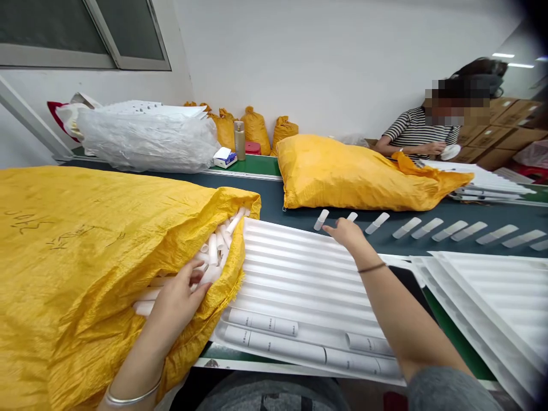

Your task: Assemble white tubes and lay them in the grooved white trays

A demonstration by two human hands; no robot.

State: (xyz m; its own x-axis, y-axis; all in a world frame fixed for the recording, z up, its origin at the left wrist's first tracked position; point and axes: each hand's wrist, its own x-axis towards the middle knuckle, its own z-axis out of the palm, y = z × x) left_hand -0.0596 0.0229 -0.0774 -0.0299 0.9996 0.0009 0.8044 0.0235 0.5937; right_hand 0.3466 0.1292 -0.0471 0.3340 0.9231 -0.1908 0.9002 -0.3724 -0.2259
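Note:
My left hand [177, 299] reaches into the open mouth of a big yellow woven sack [85, 257], its fingers curled around white tubes [214, 251] that spill from the opening. My right hand [346, 231] is stretched out to the far edge of a white ridged tray [299, 274], next to a white tube [321, 220] lying on the dark conveyor belt [274, 200]. Its fingers are bent at the belt; whether they hold a tube is hidden. A few white tubes [274, 337] lie in the tray's near grooves.
A row of white tubes [454, 230] runs rightward along the belt. More ridged trays [492, 302] are stacked at right. A second yellow sack [355, 174] lies beyond the belt, where a person in a striped shirt [415, 134] works. A plastic-wrapped bundle [145, 137] and a flask [240, 140] stand at the back.

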